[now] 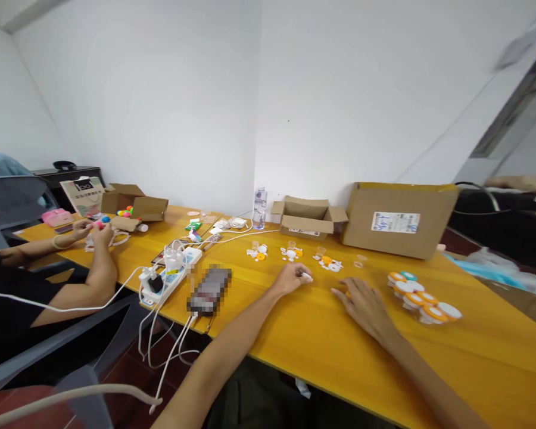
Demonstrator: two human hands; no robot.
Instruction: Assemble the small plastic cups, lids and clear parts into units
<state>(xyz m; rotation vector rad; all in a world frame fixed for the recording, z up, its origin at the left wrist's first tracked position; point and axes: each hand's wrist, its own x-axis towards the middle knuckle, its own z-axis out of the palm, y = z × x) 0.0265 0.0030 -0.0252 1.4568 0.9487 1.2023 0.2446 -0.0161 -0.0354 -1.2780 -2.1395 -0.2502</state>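
Observation:
My left hand (290, 279) is closed on a small white part (307, 277), just above the table's middle. To its right, my right hand (364, 301) lies palm down with its fingers stretched out. A bit of orange shows by its fingertips, and I cannot tell whether the hand touches it. Beyond both hands are small groups of white and orange parts (333, 264), each with a clear plastic cup, and a separate clear ring (360, 261). Right of my right hand stands a cluster of clear containers with orange, white and teal lids (422, 296).
Against the wall are an open carton (306, 217), a large closed carton (397, 220) and a bottle (259, 208). A phone (209, 290) and a power strip (172, 277) with trailing cables lie left. A co-worker's hands (99, 232) handle colourful balls at far left.

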